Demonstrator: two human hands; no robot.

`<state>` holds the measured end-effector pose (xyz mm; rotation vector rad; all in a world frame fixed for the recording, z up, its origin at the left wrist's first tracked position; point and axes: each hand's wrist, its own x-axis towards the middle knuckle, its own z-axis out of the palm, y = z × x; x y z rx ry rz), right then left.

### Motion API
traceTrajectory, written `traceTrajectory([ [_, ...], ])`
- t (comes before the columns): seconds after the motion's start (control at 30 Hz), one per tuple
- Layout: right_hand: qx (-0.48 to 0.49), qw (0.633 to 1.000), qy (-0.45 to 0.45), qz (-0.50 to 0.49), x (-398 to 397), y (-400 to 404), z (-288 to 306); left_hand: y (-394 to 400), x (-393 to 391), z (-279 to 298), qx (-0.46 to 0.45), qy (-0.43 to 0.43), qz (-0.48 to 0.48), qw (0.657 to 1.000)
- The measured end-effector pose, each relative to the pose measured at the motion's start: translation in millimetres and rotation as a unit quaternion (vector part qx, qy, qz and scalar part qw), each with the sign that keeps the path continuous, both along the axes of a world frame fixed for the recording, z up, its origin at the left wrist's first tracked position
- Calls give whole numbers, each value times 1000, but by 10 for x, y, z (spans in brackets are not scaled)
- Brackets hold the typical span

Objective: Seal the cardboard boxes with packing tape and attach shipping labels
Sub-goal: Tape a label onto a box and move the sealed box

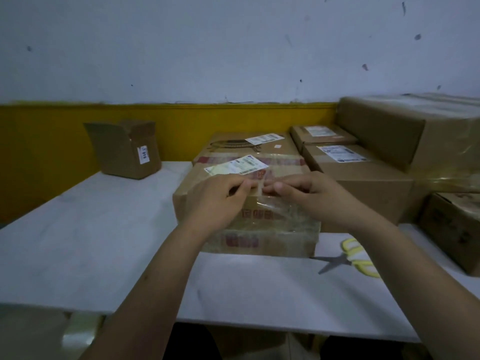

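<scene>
A cardboard box (262, 237) with red print and clear tape over its top stands in the middle of the white table (104, 242). A white shipping label (236, 165) lies on the far part of its top. Both of my hands meet on the box top just in front of the label. My left hand (215, 198) has its fingers curled and pinches a short brownish strip (259, 187) at the top seam. My right hand (309, 196) pinches the same strip from the other side, thumb and forefinger together. What the strip is cannot be made out.
Yellow-handled scissors (350, 258) lie right of the box. Labelled sealed boxes (358, 172) are stacked behind and to the right, with a large box (384, 133) on top. An open small box (124, 152) stands back left. A clear tape roll (78, 336) sits below the table's near edge.
</scene>
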<state>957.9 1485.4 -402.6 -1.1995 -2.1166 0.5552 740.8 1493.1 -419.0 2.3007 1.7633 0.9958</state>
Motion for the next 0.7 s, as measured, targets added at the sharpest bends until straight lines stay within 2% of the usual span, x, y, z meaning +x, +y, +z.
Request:
traceTrajectory([
  [0.1,58,998,-21,29,9,-93,-84,-34,-12,21,1,9,-45,999],
  [0.2,169,980,-92,-46,-40,-62,-216,-38,-14,20,4,53,-53,997],
  [0.27,244,956,-142,-80,-94,-38,-302,-59,3,-9,35,116,-46,992],
  [0.4,324,926,-162,-106,-109,-31,-388,-50,29,-101,100,190,-18,976],
  [0.57,345,919,-149,-117,-149,-14,-453,5,36,-132,88,190,-16,978],
  [0.63,317,927,-168,-110,-133,-39,-364,-12,21,-82,66,197,-32,978],
  [0.7,264,932,-225,-102,-121,-39,-243,-15,7,-7,37,212,-52,975],
])
